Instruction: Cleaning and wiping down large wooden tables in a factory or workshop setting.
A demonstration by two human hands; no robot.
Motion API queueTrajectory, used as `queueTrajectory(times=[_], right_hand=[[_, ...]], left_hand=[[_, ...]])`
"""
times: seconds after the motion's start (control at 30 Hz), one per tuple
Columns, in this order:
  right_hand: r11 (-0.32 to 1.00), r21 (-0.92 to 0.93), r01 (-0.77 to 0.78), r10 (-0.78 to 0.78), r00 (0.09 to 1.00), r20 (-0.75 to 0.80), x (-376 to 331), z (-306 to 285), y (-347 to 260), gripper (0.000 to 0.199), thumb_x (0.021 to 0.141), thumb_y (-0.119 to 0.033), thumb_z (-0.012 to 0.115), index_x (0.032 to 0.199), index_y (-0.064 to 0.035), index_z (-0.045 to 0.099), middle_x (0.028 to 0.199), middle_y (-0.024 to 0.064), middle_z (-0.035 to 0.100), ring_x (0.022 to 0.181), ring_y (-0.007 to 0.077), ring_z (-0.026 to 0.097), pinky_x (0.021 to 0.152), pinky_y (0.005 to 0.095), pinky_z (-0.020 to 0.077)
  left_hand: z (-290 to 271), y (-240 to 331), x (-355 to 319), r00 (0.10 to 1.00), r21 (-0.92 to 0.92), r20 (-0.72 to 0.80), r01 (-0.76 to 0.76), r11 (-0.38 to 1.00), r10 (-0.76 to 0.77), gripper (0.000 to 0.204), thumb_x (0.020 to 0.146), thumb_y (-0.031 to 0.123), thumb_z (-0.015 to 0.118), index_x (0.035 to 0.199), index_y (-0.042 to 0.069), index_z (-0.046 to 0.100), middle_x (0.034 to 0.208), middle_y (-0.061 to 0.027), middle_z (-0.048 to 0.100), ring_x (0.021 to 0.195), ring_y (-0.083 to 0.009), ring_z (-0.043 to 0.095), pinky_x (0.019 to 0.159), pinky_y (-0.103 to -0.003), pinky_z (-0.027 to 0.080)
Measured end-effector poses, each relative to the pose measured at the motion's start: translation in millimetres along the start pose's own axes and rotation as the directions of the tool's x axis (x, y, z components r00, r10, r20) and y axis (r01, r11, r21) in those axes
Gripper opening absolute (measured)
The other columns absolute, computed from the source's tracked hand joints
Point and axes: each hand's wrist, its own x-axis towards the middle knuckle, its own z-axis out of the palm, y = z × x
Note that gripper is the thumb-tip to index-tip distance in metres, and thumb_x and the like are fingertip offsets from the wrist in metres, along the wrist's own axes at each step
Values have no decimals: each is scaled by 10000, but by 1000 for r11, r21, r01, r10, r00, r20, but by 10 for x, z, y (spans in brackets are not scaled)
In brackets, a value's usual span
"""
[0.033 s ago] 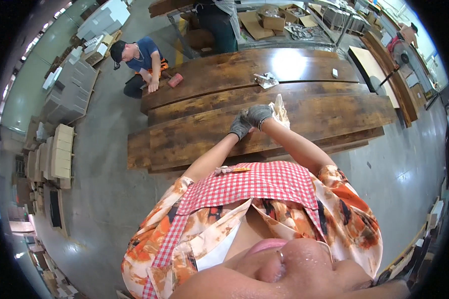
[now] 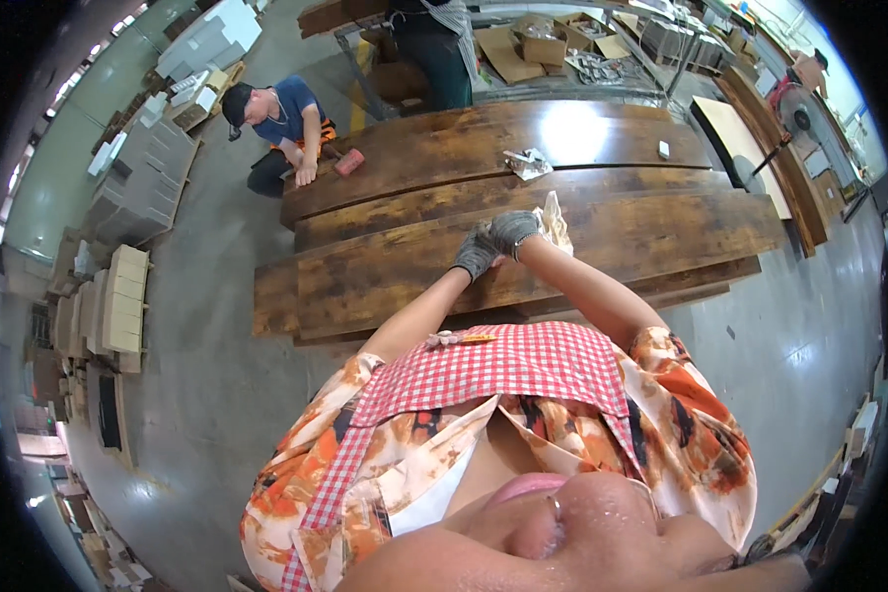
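Gloved hands meet over dark wooden boards, a pale cloth at the fingers.

The left hand (image 2: 476, 253) and right hand (image 2: 514, 232), both in grey gloves, touch each other above the brown boards (image 2: 661, 237). The right fingers are clenched around a pale crumpled cloth (image 2: 554, 222) that sticks out just beyond them; the left fingers curl beside it, and whether they grip it cannot be told. Farther beyond the fingers lies a crumpled wrapper (image 2: 528, 163); well apart, a person in blue (image 2: 281, 123) crouches by a red block (image 2: 348, 162).

A woodworking shop: long dark planks (image 2: 523, 212), stacked cardboard boxes (image 2: 118, 296)
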Motion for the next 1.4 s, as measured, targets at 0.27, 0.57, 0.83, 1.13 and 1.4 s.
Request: queueTrajectory(times=[0.27,0.57,0.83,1.13,1.4], right_hand=[[957,-103,272,-266,961,74,-75,-386,-498,346,909,-377,554,1029,-127,760,1075,113,731,1025,278,700,827,427,540],[939,-208,275,-265,961,76,-26,-25,-343,296,908,-320,585,1125,-172,722,1147,66,714,1036,255,695,773,477,553],[928,28,371,-372,924,91,84,-38,-44,313,908,-389,553,986,-164,756,966,84,744,917,257,718,732,422,544],[928,371,-38,77,993,-92,-32,229,-555,445,914,-426,475,941,-71,743,942,192,714,883,340,707,790,453,543],[937,-129,324,-317,946,73,-37,-226,-572,292,886,-354,614,1025,-147,766,1048,98,741,999,274,705,775,435,531]], left_hand=[[21,-583,-449,988,-808,-86,5,589,-126,140,939,184,581,1056,107,591,766,-111,640,636,-208,600,540,-343,480],[-398,81,-544,913,-23,-354,-224,974,202,214,887,227,577,1062,109,604,981,-129,666,962,-256,607,842,-375,480],[-133,13,-241,825,-934,345,254,-252,-448,403,1008,366,371,837,98,618,621,-93,594,475,-253,533,435,-380,422],[-186,-81,-677,924,-541,-291,56,839,-249,242,862,108,652,1091,59,590,1103,-97,642,1054,-227,598,940,-338,444],[-209,-197,-749,873,222,-461,-61,973,159,305,846,261,644,1105,101,628,1115,-126,646,1110,-290,558,1001,-388,401]])
